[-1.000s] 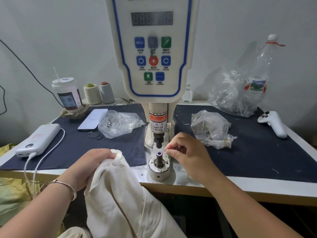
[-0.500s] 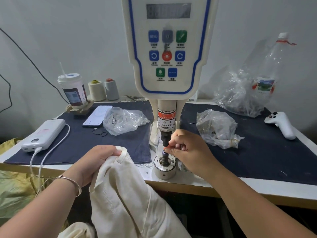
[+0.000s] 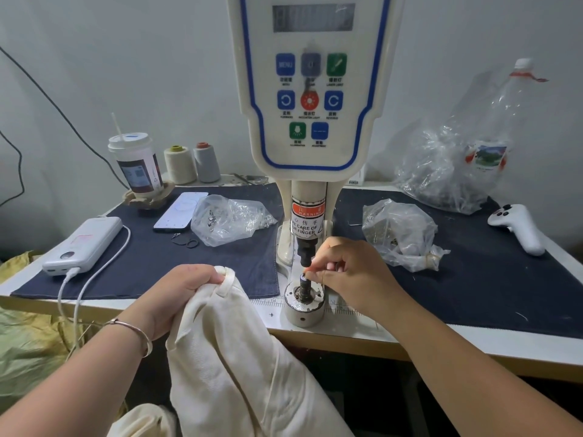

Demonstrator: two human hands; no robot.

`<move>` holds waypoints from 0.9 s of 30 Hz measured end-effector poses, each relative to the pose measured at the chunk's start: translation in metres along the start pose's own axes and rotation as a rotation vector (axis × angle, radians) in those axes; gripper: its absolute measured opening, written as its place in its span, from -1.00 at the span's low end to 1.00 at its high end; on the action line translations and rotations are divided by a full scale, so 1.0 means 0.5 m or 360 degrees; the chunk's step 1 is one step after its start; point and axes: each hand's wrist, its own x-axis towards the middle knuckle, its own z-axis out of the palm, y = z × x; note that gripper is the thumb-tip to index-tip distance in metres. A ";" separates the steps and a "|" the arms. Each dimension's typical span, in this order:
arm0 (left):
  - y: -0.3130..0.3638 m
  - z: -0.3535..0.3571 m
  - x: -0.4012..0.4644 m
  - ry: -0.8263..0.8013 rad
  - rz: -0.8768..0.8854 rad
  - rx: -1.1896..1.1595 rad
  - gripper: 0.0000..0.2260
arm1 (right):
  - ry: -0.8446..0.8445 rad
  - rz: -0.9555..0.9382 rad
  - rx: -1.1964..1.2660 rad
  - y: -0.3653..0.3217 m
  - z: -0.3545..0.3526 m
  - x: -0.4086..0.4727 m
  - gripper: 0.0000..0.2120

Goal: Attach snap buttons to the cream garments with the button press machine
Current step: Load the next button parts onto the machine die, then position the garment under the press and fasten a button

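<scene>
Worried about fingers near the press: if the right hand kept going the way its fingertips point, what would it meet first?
The right hand points leftward at the die post under the black punch. Its fingertips look nearly against the post's top, so that comes first, though depth is unclear.

Right hand [image 3: 350, 272] fills the gap between punch [image 3: 305, 252] and lower die [image 3: 304, 287].

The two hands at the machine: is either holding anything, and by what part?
The left hand grips the cream garment by its top edge. The right hand pinches something tiny at the lower die; too small to identify.
</scene>
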 end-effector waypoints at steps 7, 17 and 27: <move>0.031 0.010 -0.046 -0.0106 0.0002 0.0098 -0.74 | 0.0116 0.0134 0.0075 -0.007 -0.038 -0.054 -0.89; 0.160 0.099 -0.211 -0.1036 0.0229 0.0113 -0.86 | -0.0513 0.0140 0.0693 -0.108 -0.033 -0.168 -0.36; 0.192 0.110 -0.262 -0.1342 0.0094 0.0333 -0.82 | -0.0909 0.0533 0.1199 -0.119 -0.122 -0.201 -0.75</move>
